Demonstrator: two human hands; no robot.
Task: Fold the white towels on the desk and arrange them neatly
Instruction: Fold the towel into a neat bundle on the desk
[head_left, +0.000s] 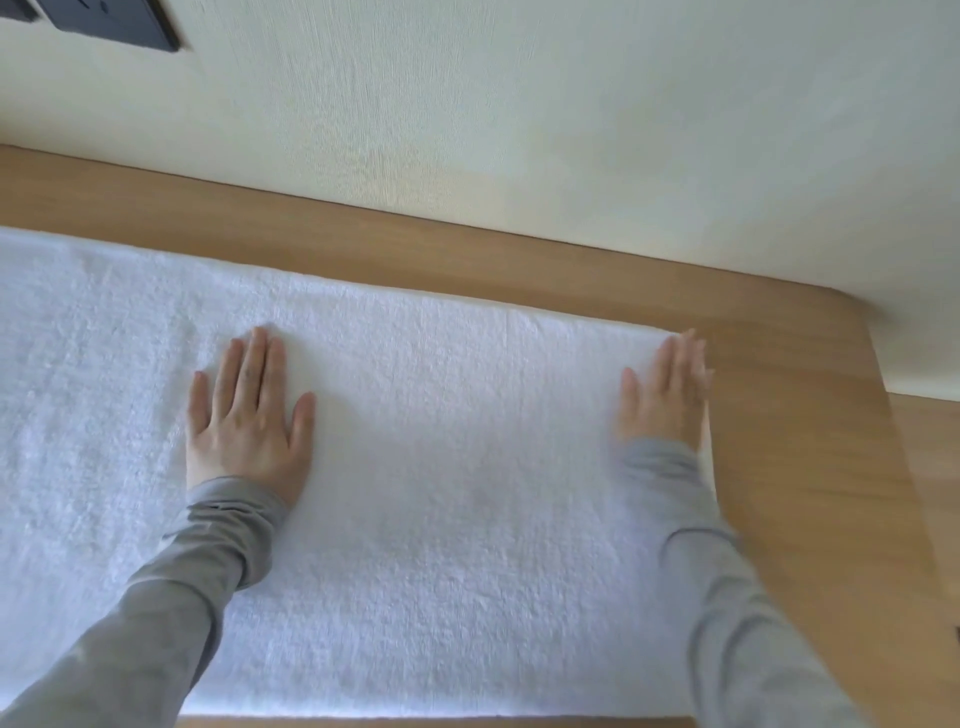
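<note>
On the towel (441, 467), left hand (247, 415) flat, right hand (665, 395) flat

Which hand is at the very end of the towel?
The right hand, flat at the white towel's end beside bare desk. The left hand lies flat farther in, with towel all around it.

White towel (441, 467) spread flat on wooden table (810, 467), long side along wall, terry nap showing. Left end runs off frame. Right edge square, short of table end. Near edge close to table front.
</note>
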